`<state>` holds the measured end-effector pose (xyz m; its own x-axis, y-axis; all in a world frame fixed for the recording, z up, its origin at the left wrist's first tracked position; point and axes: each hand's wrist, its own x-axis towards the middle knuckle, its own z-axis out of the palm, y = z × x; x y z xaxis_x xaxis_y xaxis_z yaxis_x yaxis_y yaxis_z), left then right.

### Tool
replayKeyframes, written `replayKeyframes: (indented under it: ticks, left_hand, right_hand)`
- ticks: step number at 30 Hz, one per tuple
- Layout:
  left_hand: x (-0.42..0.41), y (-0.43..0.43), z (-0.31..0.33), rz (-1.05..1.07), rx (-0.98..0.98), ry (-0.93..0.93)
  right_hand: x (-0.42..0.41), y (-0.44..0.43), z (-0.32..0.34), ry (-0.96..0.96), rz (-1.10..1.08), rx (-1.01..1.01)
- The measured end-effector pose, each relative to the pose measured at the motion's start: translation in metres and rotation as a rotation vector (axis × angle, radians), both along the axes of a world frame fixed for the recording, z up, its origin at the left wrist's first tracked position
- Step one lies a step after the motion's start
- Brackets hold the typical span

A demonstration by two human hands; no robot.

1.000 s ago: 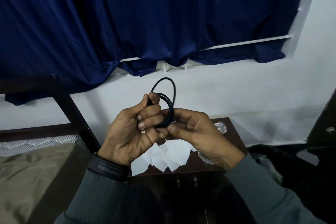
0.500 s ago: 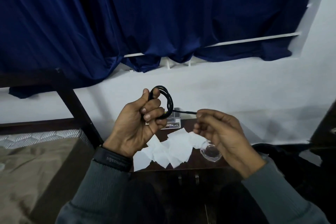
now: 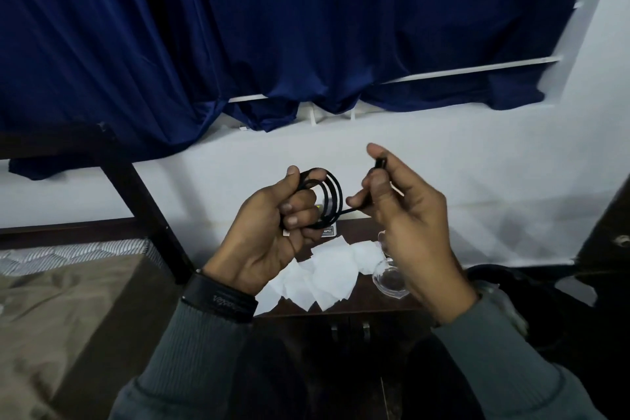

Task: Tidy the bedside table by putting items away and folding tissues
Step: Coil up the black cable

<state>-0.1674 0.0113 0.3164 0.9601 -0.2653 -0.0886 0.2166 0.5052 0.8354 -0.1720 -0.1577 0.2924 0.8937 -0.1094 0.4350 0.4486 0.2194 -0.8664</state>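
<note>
Fingers (image 3: 296, 215) of the left hand (image 3: 269, 232) are curled tight around a coil of black cable (image 3: 329, 201), thumb pressed on top of the loops, holding the bundle up in the middle of the frame, well above the bench (image 3: 344, 312). The right hand (image 3: 409, 222), just to the right of the coil, pinches the free end of that cable: the plug stands up between thumb and forefinger, and a short straight run of cord leads from the lower fingers back to the coil. The other fingers of that hand are loosely bent, not spread.

My guess is that the step in hand is winding the cable up so it can be put away; a few loops are made and only the tail is left loose. The next move, I would say, calls for bringing that tail round or through the loops while the left hand keeps the bundle from springing open, then finding a place for it. Where it is meant to go I cannot tell from here.

Below the hands, low in the frame, the dark wooden bench carries a scatter of white tissues (image 3: 324, 280), lying flat and overlapping, none folded yet. A small clear dish (image 3: 388, 280) sits at their right edge, partly hidden by the right wrist, and a small box (image 3: 329, 228) peeks out behind the coil. A bed (image 3: 68, 300) lies at lower left, and a blue curtain (image 3: 272, 27) fills the top.
</note>
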Motion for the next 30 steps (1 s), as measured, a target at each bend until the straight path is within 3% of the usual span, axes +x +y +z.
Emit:
replayKeyframes:
  ticks: [5,7,9,12,15,16,19,21,23,30]
  left_hand:
    - [-0.008,0.007,0.001,-0.207,-0.207,0.001]
    - [-0.008,0.008,-0.001,-0.214,-0.293,-0.036]
    - [-0.006,0.01,-0.003,-0.198,-0.353,-0.068]
    - [-0.003,0.01,-0.001,-0.134,-0.345,-0.089]
    - [-0.003,0.008,0.003,-0.066,-0.255,-0.068]
    - [-0.004,0.007,0.003,-0.048,-0.217,-0.064]
    - [-0.004,0.005,0.003,-0.028,-0.172,-0.056]
    - [-0.005,0.004,0.003,-0.057,-0.2,-0.056]
    - [-0.007,0.001,0.003,-0.082,-0.226,-0.062]
    - [-0.005,0.002,0.005,-0.032,-0.171,-0.086]
  right_hand:
    - [0.028,-0.018,0.001,0.472,0.069,0.6]
    - [0.031,-0.021,-0.011,0.613,0.146,0.681]
    - [0.021,-0.017,-0.027,0.726,0.173,0.543]
    - [-0.006,-0.007,-0.05,0.77,0.237,0.117]
    - [-0.022,-0.009,-0.049,0.579,0.261,-0.4]
    - [-0.025,-0.012,-0.045,0.5,0.307,-0.468]
    - [-0.033,-0.014,-0.033,0.411,0.55,-0.293]
    - [-0.026,-0.009,-0.041,0.321,0.441,-0.307]
    - [-0.018,-0.004,-0.051,0.239,0.219,-0.478]
    - [-0.025,0.003,-0.055,0.278,0.42,-0.354]
